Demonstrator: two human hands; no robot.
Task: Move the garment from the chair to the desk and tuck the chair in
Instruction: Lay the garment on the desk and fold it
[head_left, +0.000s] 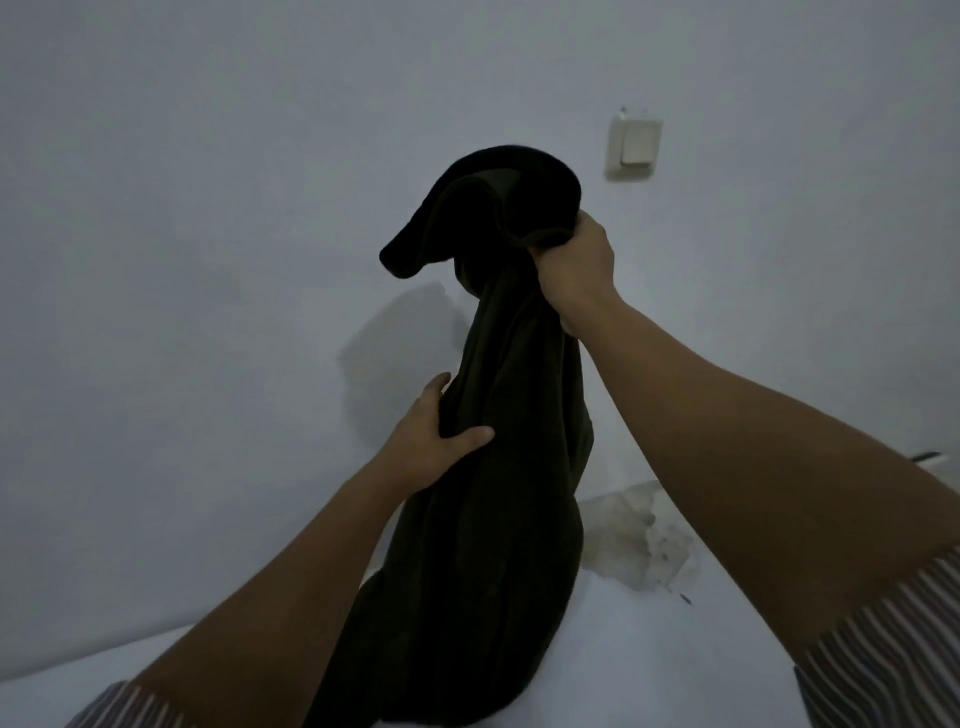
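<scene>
A dark, almost black garment (498, 467) hangs bunched in front of me, held up against the pale wall. My right hand (574, 270) grips its upper part in a fist, and a fold of cloth flops over above the fist. Lower on the left side, my left hand (431, 441) pinches the fabric with the thumb pressed across it. The garment's lower end rests on the white desk top (649, 654). The chair is out of view.
A white wall switch (635, 145) is mounted on the wall, above and right of the garment. A stained, peeling patch (639, 540) marks the wall where it meets the desk. A dark object (930, 458) shows at the right edge.
</scene>
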